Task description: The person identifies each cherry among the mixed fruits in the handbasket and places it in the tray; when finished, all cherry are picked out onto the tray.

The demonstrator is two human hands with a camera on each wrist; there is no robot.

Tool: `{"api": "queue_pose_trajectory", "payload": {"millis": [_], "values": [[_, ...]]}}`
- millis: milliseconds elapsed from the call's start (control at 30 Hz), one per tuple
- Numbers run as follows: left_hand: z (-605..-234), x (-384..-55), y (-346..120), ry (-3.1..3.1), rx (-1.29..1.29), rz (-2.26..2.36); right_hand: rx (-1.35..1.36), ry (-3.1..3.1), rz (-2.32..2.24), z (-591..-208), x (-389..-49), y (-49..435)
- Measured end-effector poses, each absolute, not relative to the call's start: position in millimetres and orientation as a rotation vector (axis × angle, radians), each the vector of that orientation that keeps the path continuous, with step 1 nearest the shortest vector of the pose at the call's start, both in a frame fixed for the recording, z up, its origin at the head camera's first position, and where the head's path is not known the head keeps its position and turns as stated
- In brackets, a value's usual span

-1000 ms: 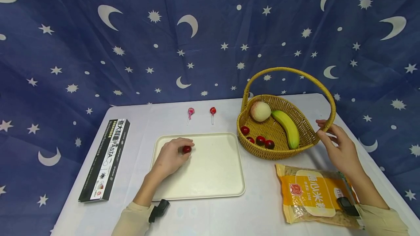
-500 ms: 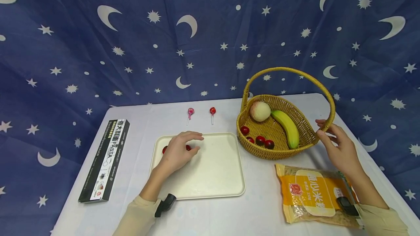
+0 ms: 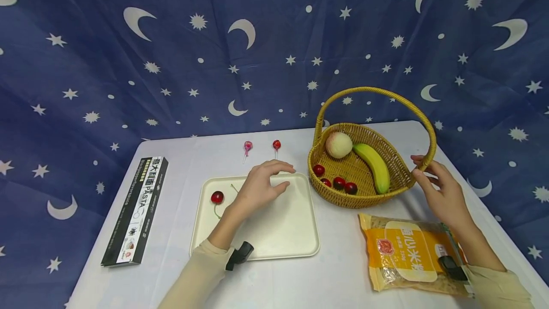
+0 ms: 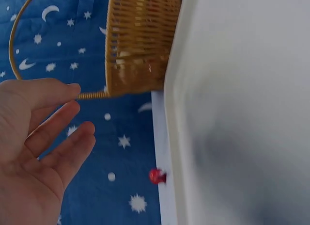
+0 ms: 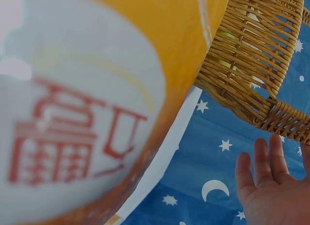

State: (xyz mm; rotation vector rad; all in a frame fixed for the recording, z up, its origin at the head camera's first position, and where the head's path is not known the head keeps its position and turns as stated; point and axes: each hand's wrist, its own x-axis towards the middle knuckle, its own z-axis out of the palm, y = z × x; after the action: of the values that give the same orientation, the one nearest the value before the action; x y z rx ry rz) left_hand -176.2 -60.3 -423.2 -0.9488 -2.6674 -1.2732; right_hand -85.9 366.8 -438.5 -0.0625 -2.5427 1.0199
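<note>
My left hand [image 3: 262, 186] hovers over the cream tray [image 3: 279, 247], fingers spread and nothing between them; the left wrist view also shows this left hand [image 4: 43, 133] empty. On the tray lies a dark red cherry [image 3: 217, 197] with its green stem, and a second stem [image 3: 234, 188] pokes out beside the hand, its fruit hidden. At the right, my right hand [image 3: 443, 194] holds the wicker basket [image 3: 343, 200] where the handle meets the rim, thumb and fingers on either side. Inside are a peach [image 3: 339, 145], a banana [image 3: 373, 168] and several cherries [image 3: 339, 183].
Two lollipops, a pink one [image 3: 248, 146] and a red one [image 3: 276, 145], lie behind the tray. A black pasta box [image 3: 137, 209] is on the left. An orange-and-yellow noodle bag [image 3: 411, 252] lies below my right forearm, in front of the basket.
My left hand, earlier at a cherry on the tray, has lifted and moved right, away from it. Another cherry at the tray's left has come into view. My right hand stays at the basket.
</note>
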Motion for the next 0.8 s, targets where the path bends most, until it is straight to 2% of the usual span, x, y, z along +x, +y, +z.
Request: {"api": "queue_pose_trajectory", "payload": {"millis": [367, 800], "values": [[-413.6, -182.8, -3.2, -2.609, -1.117, -1.461, -0.052, -2.543, 1.014, -437.7, -85.6, 368.3], [-407.8, -187.5, 65.1, -2.741, -1.26, -1.336, -0.025, -2.525, 1.051, -437.8, -84.9, 367.6]]}}
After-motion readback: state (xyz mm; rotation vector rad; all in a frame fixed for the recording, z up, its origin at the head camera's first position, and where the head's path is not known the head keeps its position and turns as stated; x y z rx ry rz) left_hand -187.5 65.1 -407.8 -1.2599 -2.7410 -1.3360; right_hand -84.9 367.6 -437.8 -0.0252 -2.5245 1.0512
